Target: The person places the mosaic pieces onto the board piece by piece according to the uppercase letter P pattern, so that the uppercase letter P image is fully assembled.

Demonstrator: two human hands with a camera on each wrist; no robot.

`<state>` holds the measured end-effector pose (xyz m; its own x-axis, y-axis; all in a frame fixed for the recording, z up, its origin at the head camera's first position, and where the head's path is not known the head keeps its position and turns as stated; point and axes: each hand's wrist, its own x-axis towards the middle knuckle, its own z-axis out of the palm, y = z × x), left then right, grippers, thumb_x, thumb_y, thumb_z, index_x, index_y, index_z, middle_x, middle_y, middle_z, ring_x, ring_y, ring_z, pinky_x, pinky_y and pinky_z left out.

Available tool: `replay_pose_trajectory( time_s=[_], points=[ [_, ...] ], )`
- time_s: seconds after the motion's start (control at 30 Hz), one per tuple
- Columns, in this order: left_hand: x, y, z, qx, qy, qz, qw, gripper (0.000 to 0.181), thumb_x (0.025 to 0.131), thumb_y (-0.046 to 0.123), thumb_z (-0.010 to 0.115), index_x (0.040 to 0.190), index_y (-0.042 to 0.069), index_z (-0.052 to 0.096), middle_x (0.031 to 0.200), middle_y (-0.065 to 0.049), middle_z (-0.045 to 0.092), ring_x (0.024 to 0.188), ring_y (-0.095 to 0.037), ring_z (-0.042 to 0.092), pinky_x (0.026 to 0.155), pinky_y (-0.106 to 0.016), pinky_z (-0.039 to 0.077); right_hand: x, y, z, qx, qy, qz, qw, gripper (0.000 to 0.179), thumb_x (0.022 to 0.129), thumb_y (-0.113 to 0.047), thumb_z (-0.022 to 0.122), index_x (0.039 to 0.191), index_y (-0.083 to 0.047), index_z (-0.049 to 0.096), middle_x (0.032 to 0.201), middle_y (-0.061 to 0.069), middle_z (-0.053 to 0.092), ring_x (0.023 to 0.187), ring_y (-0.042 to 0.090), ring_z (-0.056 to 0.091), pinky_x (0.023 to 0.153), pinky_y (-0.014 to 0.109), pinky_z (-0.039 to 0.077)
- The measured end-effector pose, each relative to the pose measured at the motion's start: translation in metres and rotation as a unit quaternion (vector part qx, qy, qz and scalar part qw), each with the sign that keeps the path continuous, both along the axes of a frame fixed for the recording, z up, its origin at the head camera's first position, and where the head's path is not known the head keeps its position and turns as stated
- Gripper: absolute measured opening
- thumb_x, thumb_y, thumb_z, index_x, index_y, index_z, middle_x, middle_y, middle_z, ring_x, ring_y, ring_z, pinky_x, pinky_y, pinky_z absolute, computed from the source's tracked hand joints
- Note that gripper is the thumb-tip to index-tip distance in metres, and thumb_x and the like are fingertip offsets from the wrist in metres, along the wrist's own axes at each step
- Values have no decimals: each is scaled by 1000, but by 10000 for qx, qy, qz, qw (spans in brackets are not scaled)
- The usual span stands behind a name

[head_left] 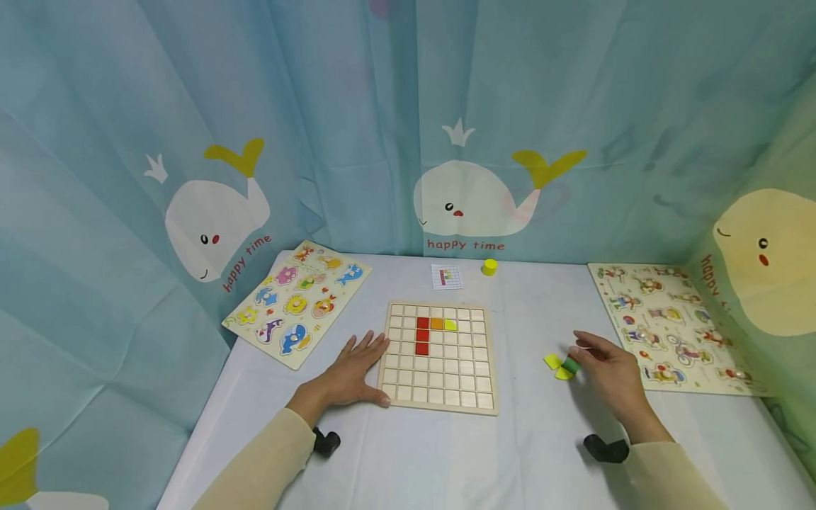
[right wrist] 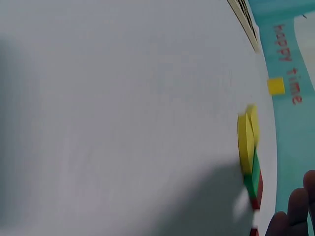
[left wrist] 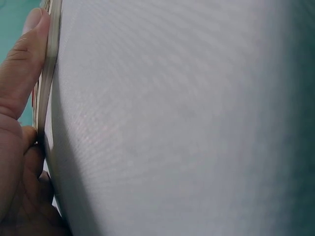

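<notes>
A wooden grid board point(head_left: 443, 382) holds three red squares point(head_left: 422, 336) in a column, an orange square point(head_left: 436, 324) and a light yellow-green piece point(head_left: 450, 325). At its left side rests my left hand point(head_left: 347, 372), fingers spread along the edge and thumb at the near corner. The left wrist view shows the thumb point(left wrist: 22, 64) against the board's side. To the right, my right hand point(head_left: 608, 368) is over a small cluster of pieces, thumb and forefinger a little apart. Yellow pieces point(head_left: 552, 362), a green piece point(head_left: 570, 365) and partly hidden red ones lie there.
A small pattern card point(head_left: 446, 277) lies behind the board, with a yellow cylinder point(head_left: 489, 267) beside it. Picture puzzle boards stand at the left point(head_left: 296, 304) and right point(head_left: 669, 329) of the white-covered table point(head_left: 446, 460). A whale-print curtain point(head_left: 357, 177) surrounds the table.
</notes>
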<state>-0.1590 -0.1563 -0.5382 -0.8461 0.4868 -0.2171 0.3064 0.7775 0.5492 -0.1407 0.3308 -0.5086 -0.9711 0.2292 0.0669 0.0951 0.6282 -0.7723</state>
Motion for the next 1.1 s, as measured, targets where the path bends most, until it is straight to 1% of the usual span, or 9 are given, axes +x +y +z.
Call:
replay_pose_trajectory(
  time_s=[0.1,0.17,0.27,0.4,0.47,0.6,0.67,0.73,1.1],
  points=[
    [0,0,-1,-6,0,-1,10000,121,76,58,89,169,15,25,177,0,18,166,-23,4,136,-47,-3,6,13,0,24,-1,-100,9999,45,101,-29,74,138,-4,69,104,-32,63,89,-18,51,69,9,46],
    [0,0,-1,-5,-3,-4,10000,121,76,58,89,169,15,24,177,0,17,166,-23,4,136,-47,-3,9,22,1,106,-16,-181,9998,46,101,-29,74,138,-4,68,102,-34,62,89,-19,50,68,9,45],
    [0,0,0,21,-16,1,10000,122,76,58,89,169,15,24,177,-1,17,166,-23,4,136,-47,-3,14,36,0,256,-206,-314,9990,49,101,-33,73,140,-5,67,105,-22,66,88,-17,47,64,13,45],
    [0,0,1,37,-33,12,10000,122,75,58,90,169,15,24,177,0,17,166,-23,4,136,-47,-3,16,54,-2,479,-450,-307,9974,54,101,-38,72,144,-4,64,121,9,67,89,-14,42,62,16,45],
    [0,0,1,39,-40,18,10000,123,75,58,90,169,15,24,177,0,17,166,-23,4,136,-47,-3,16,60,-3,594,-453,-207,9970,55,102,-37,71,144,-3,64,125,16,66,91,-9,44,62,17,45],
    [0,-1,1,62,-54,7,10000,122,76,58,89,169,15,24,177,-1,17,166,-23,4,136,-47,-3,13,66,-7,689,-642,40,9955,54,104,-33,69,147,-1,60,142,29,58,117,26,58,80,35,55],
    [0,-1,1,98,-63,2,9999,122,76,57,89,169,14,24,177,-1,17,166,-24,4,136,-48,-3,10,69,-10,710,-792,114,9943,54,104,-30,68,148,0,58,147,33,54,131,49,52,91,54,54],
    [0,0,1,107,-83,-3,9999,122,76,57,89,170,14,23,178,-1,17,166,-24,4,136,-48,-3,7,70,-12,739,-895,187,9931,54,104,-27,68,148,1,57,149,37,51,137,59,44,96,66,47],
    [0,0,-1,-69,-73,12,9999,122,76,57,89,170,15,23,178,0,16,166,-22,3,136,-46,-2,-2,65,-21,1265,-955,77,9873,48,96,-17,73,138,5,64,143,40,52,122,58,51,92,69,45]
  ],
)
